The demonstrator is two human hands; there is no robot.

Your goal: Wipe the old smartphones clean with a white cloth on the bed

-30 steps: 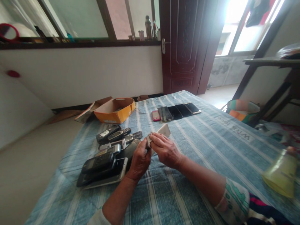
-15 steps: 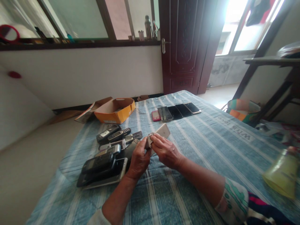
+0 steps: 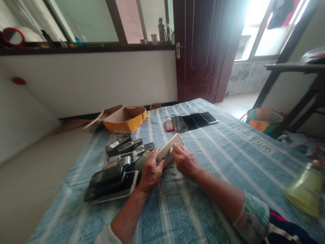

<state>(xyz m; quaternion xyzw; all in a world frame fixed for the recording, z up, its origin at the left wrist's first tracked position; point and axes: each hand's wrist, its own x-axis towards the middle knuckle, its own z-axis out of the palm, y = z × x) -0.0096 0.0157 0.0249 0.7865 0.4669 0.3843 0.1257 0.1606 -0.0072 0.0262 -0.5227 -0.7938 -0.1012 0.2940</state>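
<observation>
A pale smartphone (image 3: pixel 167 150), tilted with its back toward me, is gripped at its near left end by my left hand (image 3: pixel 150 169). My right hand (image 3: pixel 186 161) pinches a small white cloth or tissue (image 3: pixel 173 147) and presses it on the phone's back, near the right edge. Just left of my left hand lie several old phones, among them a keypad phone (image 3: pixel 126 145), a black handset (image 3: pixel 106 175) on top of others, and a white-edged device (image 3: pixel 133 181) beneath. Beyond the hands, dark-screened smartphones (image 3: pixel 199 120) lie in a row with a small pink device (image 3: pixel 169 125).
An open orange cardboard box (image 3: pixel 124 120) stands at the bed's far left edge. A striped blue cloth (image 3: pixel 215 169) covers the surface. To the right are a yellow translucent container (image 3: pixel 304 191), a colourful bag (image 3: pixel 264 118) and a dark table (image 3: pixel 297 68).
My right hand has slid the white cloth rightward from the phone's near left end to its right edge, uncovering more of the back. My left hand keeps its hold.
</observation>
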